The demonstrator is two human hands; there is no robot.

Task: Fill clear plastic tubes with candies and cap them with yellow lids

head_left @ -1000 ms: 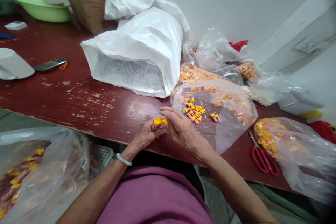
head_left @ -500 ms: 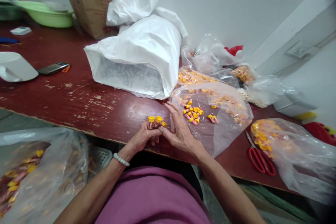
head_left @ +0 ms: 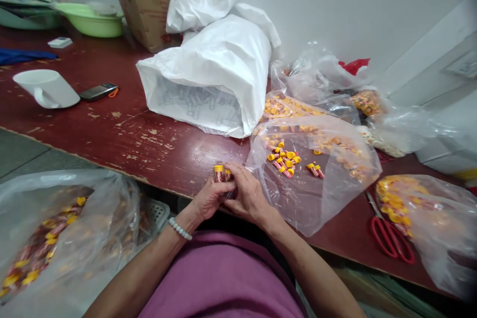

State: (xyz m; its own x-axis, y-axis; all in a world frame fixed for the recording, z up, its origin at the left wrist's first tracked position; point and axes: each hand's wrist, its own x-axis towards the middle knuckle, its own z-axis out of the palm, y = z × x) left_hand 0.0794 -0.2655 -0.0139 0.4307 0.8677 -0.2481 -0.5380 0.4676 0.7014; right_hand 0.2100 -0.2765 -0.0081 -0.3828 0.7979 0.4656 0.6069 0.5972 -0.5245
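Note:
Small clear tubes with yellow caps and red patterned filling [head_left: 218, 174] stand upright in my left hand [head_left: 209, 198], which is closed around them over the table's front edge. My right hand [head_left: 247, 194] meets it from the right, its fingers curled over a second yellow-capped tube [head_left: 227, 175]; its lower part is hidden between the hands. Right of my hands, several similar yellow-capped pieces [head_left: 286, 163] lie loose on a clear plastic bag [head_left: 320, 208]. Behind my hands, a white bag [head_left: 219, 59] lies with its mouth towards me, and clear empty tubes [head_left: 197, 102] show inside.
Red-handled scissors [head_left: 391, 243] lie at the right beside another bag of yellow-capped pieces [head_left: 397, 203]. On the left are a white mug [head_left: 48, 90], a phone [head_left: 97, 92] and a green basin [head_left: 93, 24]. A large clear bag [head_left: 112, 208] of filled tubes sits below the table edge.
My right hand has gone from open, fingers spread, to closed over the tubes in my left hand. The tilted third yellow cap is now hidden. The whole view has shifted left.

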